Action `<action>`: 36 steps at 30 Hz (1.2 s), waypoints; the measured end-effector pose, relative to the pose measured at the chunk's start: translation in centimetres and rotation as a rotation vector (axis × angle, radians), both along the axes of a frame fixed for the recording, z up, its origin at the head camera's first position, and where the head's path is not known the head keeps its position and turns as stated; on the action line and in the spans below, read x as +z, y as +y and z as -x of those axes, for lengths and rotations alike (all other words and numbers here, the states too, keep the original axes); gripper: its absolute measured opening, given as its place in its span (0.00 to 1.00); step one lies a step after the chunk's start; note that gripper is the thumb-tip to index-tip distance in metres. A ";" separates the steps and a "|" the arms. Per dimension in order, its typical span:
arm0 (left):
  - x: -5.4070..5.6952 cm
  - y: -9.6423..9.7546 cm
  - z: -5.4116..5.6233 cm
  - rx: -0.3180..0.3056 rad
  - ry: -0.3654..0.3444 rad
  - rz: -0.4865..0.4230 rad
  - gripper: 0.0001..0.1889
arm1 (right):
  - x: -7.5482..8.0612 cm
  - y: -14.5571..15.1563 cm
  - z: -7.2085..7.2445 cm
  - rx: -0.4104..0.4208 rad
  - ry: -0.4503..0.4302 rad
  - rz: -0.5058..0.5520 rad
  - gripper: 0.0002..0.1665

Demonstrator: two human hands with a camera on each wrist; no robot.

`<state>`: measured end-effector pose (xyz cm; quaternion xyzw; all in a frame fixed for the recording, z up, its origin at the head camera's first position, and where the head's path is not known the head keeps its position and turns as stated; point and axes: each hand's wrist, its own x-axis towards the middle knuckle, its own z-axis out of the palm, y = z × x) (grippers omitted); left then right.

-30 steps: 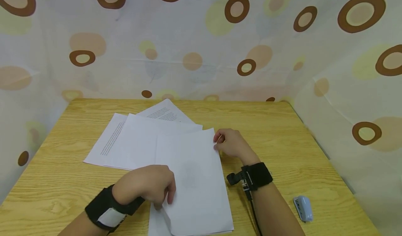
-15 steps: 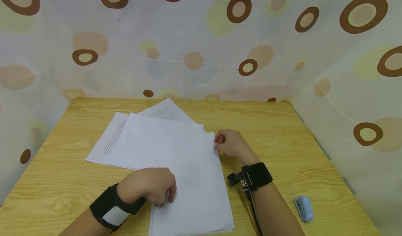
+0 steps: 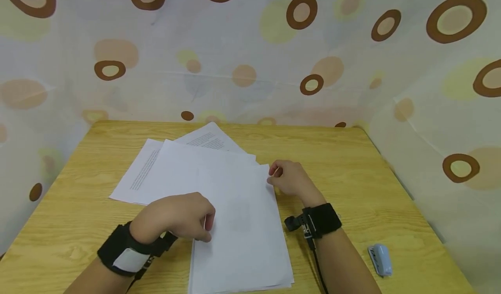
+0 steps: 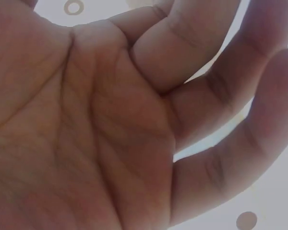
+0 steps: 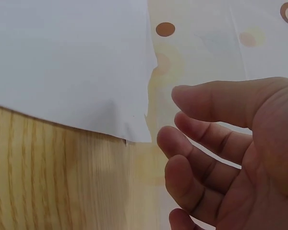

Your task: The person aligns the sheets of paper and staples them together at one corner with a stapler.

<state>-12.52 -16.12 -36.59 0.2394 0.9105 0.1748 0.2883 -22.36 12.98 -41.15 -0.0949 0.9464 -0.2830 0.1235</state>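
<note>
Moved: on my feed the left hand has shifted leftward.
Printed sheets: fanned, left rear.
Left grip: released, fingers loosely bent.
White stack: between the hands.
Right hand: relaxed, holding nothing, by its far right corner.
Blue stapler: rightmost.

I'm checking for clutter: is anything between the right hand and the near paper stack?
Nothing visible: the right hand is right beside the right edge of the near paper stack. The blue stapler lies off to the right, beyond the right forearm.
</note>
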 end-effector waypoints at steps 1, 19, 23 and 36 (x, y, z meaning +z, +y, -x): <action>0.2 -0.2 0.1 0.002 0.002 -0.008 0.09 | 0.0 0.0 0.0 -0.007 0.005 0.001 0.09; 2.1 -4.9 1.4 0.196 0.123 0.016 0.07 | 1.1 -3.1 1.5 0.038 0.108 0.005 0.14; 2.2 -5.6 1.5 0.238 0.116 0.033 0.07 | 1.2 -4.0 1.8 0.049 0.114 0.002 0.13; 2.8 -9.8 2.7 0.386 0.119 0.060 0.08 | 0.4 -5.7 3.7 -0.016 0.073 -0.077 0.14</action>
